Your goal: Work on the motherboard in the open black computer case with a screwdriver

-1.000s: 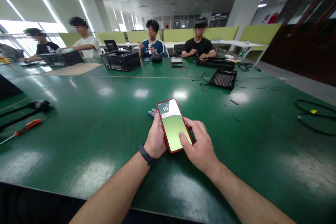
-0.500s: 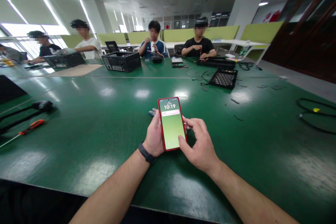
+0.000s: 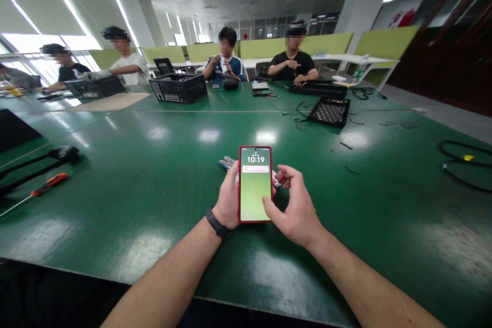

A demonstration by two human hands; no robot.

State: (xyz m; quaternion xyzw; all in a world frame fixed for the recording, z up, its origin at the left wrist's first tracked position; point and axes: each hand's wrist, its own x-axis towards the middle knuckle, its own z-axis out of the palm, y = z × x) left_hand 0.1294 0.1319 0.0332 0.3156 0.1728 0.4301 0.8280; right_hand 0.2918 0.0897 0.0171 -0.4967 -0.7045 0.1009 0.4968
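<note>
A smartphone (image 3: 255, 189) in a red case stands upright in my left hand (image 3: 229, 197), its lit green screen facing me and reading 10:19. My left fingers go behind the phone and are mostly hidden. On the phone's right side is my right hand (image 3: 298, 207), thumb and fingers apart. Its thumb tip overlaps the lower right edge of the screen; whether it touches the glass I cannot tell. Partly covered by the phone and my hands, a grey-white and blue glove (image 3: 226, 162) lies on the table behind.
An orange-handled screwdriver (image 3: 49, 184) and a black part (image 3: 63, 156) lie left on the green table (image 3: 154, 184). A black cable (image 3: 461, 177) is at right. Farther back are a black computer case (image 3: 179, 88), a black tray (image 3: 329, 111) and several people seated or standing.
The phone has straightened from a slight tilt and shifted a little to the right. My right fingers have come away from its edge, while the thumb stays by the screen.
</note>
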